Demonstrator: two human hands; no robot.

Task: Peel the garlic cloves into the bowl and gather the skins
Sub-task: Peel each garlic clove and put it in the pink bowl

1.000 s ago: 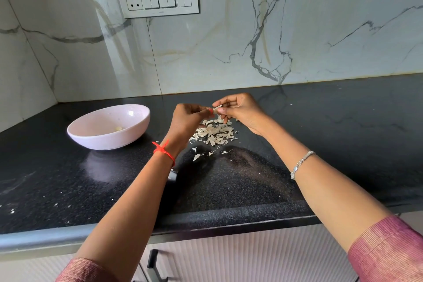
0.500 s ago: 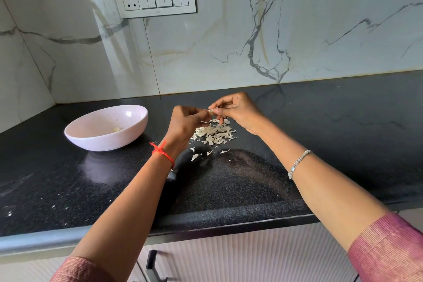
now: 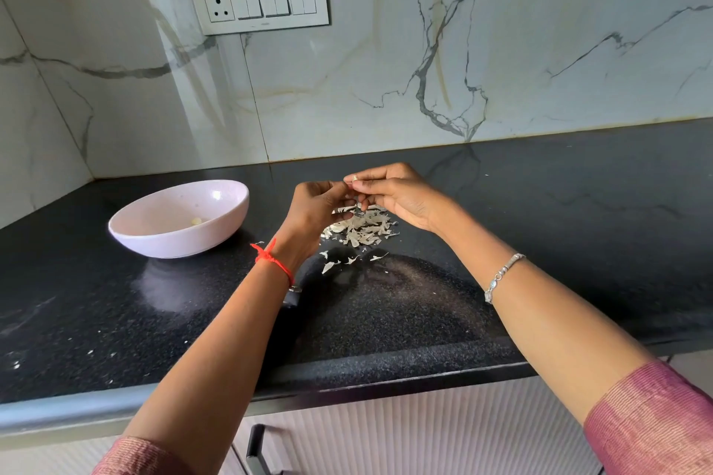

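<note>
Little has shifted over the past second: both hands keep their station above the skins (image 3: pixel 360 229) heaped on the black countertop (image 3: pixel 540 204), though the thin strip of peel that ran between them half a second ago no longer shows, and a pale tip of garlic clove (image 3: pixel 354 178) now peeks out at the fingertips. A person's right hand (image 3: pixel 397 193) pinches the garlic clove between thumb and forefinger, while the left hand (image 3: pixel 316 204), fingers curled, meets it from the other side and appears to nip at its skin; the exact hold is too small to make out. One peeled clove (image 3: pixel 196 221) lies in the pink bowl (image 3: pixel 231 204), which stands well to the left of the work. A few stray flakes (image 3: pixel 332 265) sit just in front of the main heap. The peeling looks to be midway on this clove. Doing it well likely means keeping the right-hand pinch steady, drawing the papery skin off from the tip with the left, and working directly above the heap so that scraps fall onto it, not across the counter. Once bare, the clove must travel left to the bowl. Light, dry flakes scatter easily, so the strays are best swept into the heap at the end.
</note>
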